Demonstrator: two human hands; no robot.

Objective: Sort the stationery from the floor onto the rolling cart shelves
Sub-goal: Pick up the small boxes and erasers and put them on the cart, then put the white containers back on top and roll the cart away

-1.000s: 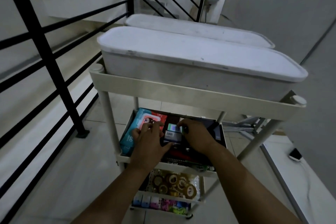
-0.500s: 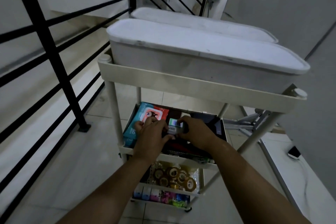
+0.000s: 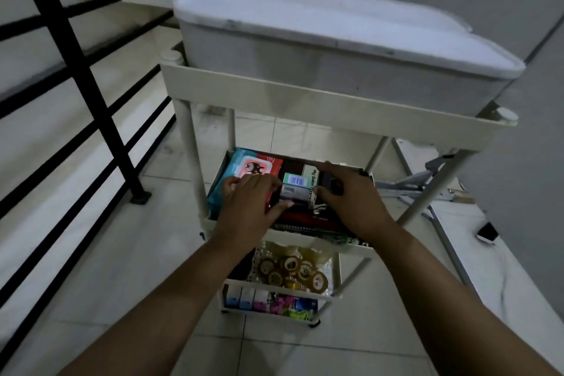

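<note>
A cream rolling cart [image 3: 305, 101] stands before me. On its middle shelf lie dark notebooks [image 3: 305, 217], a teal and red wipes pack [image 3: 244, 165] and small green-and-white boxes [image 3: 295, 186] stacked on the books. My left hand [image 3: 248, 207] holds the boxes from the left, fingers and thumb around them. From the right, my right hand [image 3: 351, 201] presses against the same boxes with curled fingers. The lower shelf holds tape rolls [image 3: 293, 268] and colourful small items [image 3: 274, 304].
Two long white lidded bins [image 3: 335, 40] fill the top shelf. A black stair railing [image 3: 76, 70] runs along the left. Grey metal legs [image 3: 427, 186] and a small dark device [image 3: 486, 233] lie on the floor at the right, beside a grey wall.
The view has shifted and come a little closer to the cart. Both hands stay on the small boxes on the middle shelf, hardly moved.
</note>
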